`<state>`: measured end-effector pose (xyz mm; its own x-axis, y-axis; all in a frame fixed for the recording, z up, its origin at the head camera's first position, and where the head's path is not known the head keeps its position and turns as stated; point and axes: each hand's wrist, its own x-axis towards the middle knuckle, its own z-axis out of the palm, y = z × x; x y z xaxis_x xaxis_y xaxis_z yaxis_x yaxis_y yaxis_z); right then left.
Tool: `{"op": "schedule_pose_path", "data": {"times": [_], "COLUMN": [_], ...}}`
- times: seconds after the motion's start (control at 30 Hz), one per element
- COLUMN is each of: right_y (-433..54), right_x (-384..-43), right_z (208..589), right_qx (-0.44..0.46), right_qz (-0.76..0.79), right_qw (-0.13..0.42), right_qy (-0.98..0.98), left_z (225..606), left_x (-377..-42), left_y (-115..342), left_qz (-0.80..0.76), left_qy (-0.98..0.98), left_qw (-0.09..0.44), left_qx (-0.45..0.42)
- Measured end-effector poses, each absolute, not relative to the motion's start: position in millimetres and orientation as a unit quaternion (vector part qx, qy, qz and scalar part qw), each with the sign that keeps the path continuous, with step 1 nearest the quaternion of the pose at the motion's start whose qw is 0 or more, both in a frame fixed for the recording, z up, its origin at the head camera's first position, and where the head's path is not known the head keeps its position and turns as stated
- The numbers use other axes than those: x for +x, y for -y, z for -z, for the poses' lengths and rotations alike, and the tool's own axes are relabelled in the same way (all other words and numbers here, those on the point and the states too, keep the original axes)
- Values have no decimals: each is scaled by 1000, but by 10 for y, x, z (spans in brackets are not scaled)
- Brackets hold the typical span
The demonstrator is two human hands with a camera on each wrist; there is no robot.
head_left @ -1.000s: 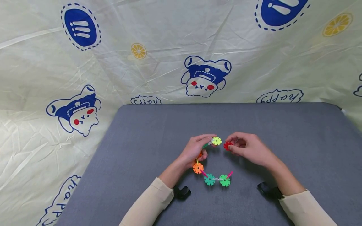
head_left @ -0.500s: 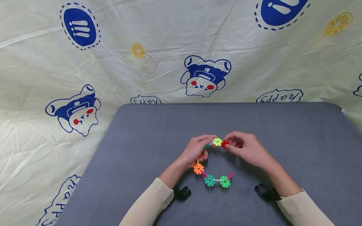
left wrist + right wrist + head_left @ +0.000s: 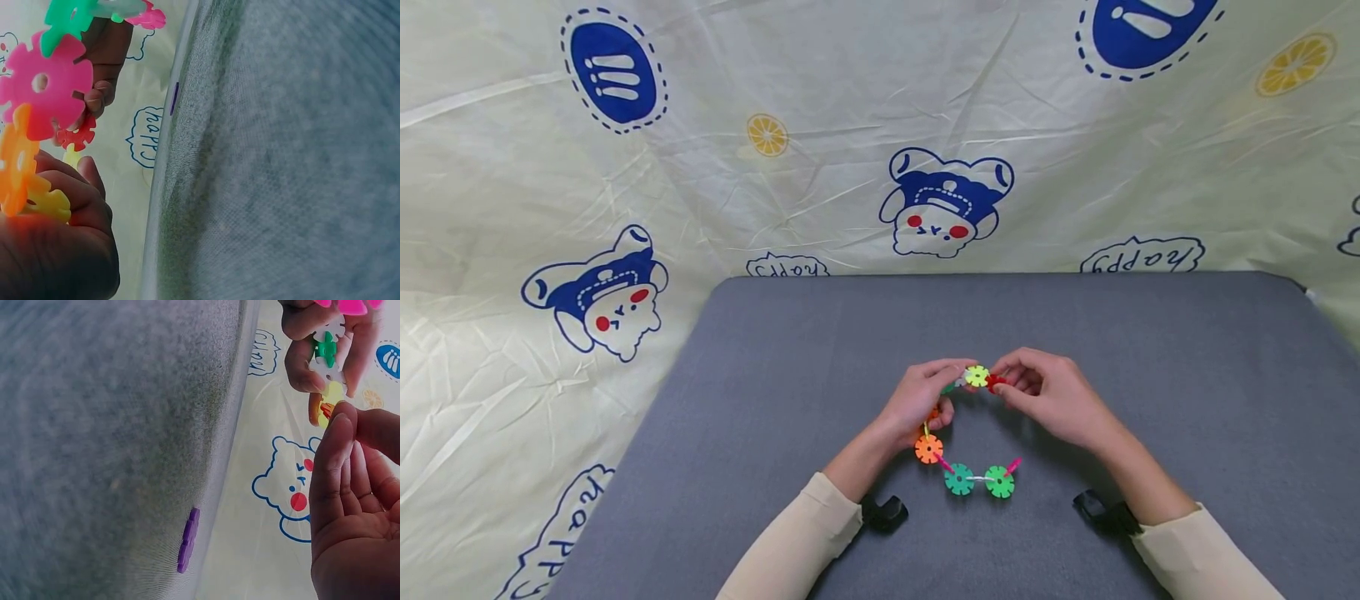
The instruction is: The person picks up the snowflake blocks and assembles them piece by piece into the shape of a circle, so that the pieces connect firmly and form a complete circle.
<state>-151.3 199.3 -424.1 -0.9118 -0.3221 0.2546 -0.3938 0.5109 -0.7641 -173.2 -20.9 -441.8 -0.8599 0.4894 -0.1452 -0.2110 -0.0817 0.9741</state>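
Note:
Slotted plastic snowflake discs are joined in a bent chain. My left hand (image 3: 917, 396) grips its upper part, covering several pieces. At the chain's top end a yellow disc (image 3: 977, 377) sticks out past the fingertips. Thumb and fingers of my right hand (image 3: 1052, 396) pinch a red disc (image 3: 994, 382) against the yellow disc's right edge; how deep the slots meet is hidden. Below the left hand run an orange disc (image 3: 922, 453), a teal disc (image 3: 953, 484) and a green disc (image 3: 1005, 486) with a pink disc (image 3: 1014, 466) edge-on. A pink disc (image 3: 65, 72) looms large in the left wrist view.
The grey cloth-covered table (image 3: 820, 358) lies under both hands. Behind it hangs a pale printed sheet (image 3: 835, 200). In the right wrist view a purple disc (image 3: 189, 540) appears edge-on near the table's edge. Black bands (image 3: 1105, 512) sit at both wrists.
My right hand has moved a little left, bringing the red disc from apart to touching the yellow one, and the red disc has turned edge-on. My left hand has barely shifted.

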Motion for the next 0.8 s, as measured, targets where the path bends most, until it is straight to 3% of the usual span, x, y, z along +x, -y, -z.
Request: {"op": "schedule_pose_path", "data": {"times": [0.8], "right_y": [-1808], "right_x": [-1455], "right_z": [4273], "right_qx": [239], "right_qz": [-356], "right_qw": [176], "right_qy": [886], "left_z": [4476], "left_x": [-1670], "left_y": [103], "left_qz": [-732], "left_qy": [-652], "left_qw": [175], "left_qx": [95]}}
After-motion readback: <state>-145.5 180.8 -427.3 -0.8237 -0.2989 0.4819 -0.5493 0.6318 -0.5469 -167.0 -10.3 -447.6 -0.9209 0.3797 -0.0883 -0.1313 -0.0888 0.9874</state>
